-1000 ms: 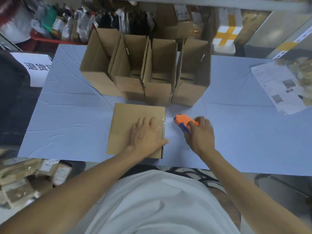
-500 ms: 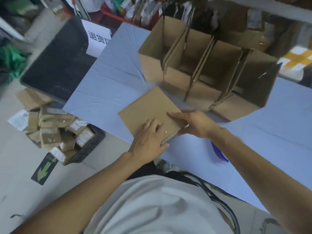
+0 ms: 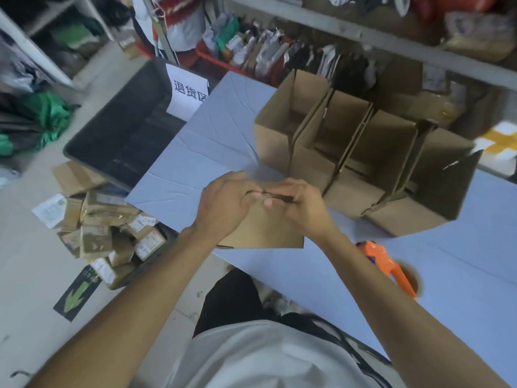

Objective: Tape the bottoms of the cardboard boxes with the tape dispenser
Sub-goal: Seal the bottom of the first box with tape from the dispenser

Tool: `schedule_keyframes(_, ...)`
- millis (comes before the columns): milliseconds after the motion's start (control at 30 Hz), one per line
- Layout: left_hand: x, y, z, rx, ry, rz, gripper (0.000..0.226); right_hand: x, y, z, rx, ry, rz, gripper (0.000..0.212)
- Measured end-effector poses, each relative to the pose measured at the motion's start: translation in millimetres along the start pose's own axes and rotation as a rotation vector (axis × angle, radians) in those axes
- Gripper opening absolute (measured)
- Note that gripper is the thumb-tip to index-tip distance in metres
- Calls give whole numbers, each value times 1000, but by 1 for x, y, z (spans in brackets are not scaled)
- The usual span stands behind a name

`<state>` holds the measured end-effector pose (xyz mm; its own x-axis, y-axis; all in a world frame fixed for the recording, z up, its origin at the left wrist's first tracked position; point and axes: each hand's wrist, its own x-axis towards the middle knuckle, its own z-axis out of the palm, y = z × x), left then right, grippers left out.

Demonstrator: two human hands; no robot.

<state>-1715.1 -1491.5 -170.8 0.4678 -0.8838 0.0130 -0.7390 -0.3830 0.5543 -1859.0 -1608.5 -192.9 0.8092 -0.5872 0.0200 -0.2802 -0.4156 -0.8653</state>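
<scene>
The left hand (image 3: 223, 204) and the right hand (image 3: 300, 207) both pinch the top edge of a flat cardboard box (image 3: 265, 231) at the near edge of the desk (image 3: 221, 141). The orange tape dispenser (image 3: 391, 266) lies loose on the desk, near the right arm. It looks like the box is being handled between tapings, so next a hand must pick the dispenser up.
</scene>
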Motion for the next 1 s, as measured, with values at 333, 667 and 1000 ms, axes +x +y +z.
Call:
schedule_keyframes(333, 21, -18, 2, -83, 65, -65, 14, 28, -3, 7, 146, 90, 176, 8)
schedule_keyframes(667, 55, -36, -14, -68, 49, -42, 25, 36, 0, -2, -778, -255, -42, 122)
schedule_keyframes(1000, 14, -110, -42, -659, 261, -968, 76, 52, -6, 52, -4, -77, 152, 102)
